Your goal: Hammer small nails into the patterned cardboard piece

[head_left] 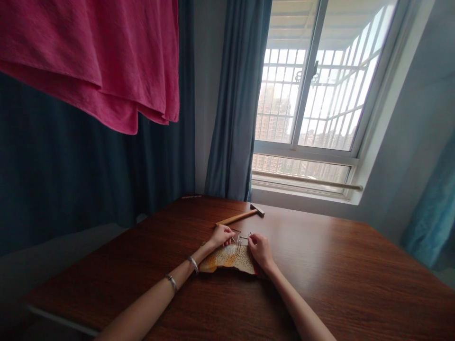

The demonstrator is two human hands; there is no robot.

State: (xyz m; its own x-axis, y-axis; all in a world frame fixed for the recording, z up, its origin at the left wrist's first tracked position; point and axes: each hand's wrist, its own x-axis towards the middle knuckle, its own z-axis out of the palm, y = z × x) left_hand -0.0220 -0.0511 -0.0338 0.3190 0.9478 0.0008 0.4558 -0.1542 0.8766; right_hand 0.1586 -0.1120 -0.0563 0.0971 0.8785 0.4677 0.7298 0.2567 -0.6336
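two hands at a speckled board on a wooden table

the person's left hand (221,235) and right hand (260,249) meet over a small speckled board (227,258) that lies flat on the dark wooden table (337,279), near the middle of the tabletop; the board is tan with an orange patch at its nine o'clock end and ragged along its near edge; the left hand sits at the board's eleven o'clock corner, fingers curled in with the tips drawn together; the right hand sits at its two o'clock corner, also curled, heel resting on the board; between the two hands stand a few thin nails (239,244), upright or slightly tilted at the board's twelve o'clock edge; the fingertips of both hands are right at these nails, but they are too small for me to tell whether either hand actually pinches one; two bracelets (193,264) ring the left wrist and forearm; at twelve o'clock from the hands, just beyond them and apart from the board, a hammer (240,217) lies on the table, wooden handle pointing to eight o'clock, metal head at two o'clock; a pink cloth (106,61) hangs overhead at ten o'clock; a blue curtain (236,104) hangs past the table's far edge at twelve o'clock; a barred window (320,94) lets in daylight at one o'clock.
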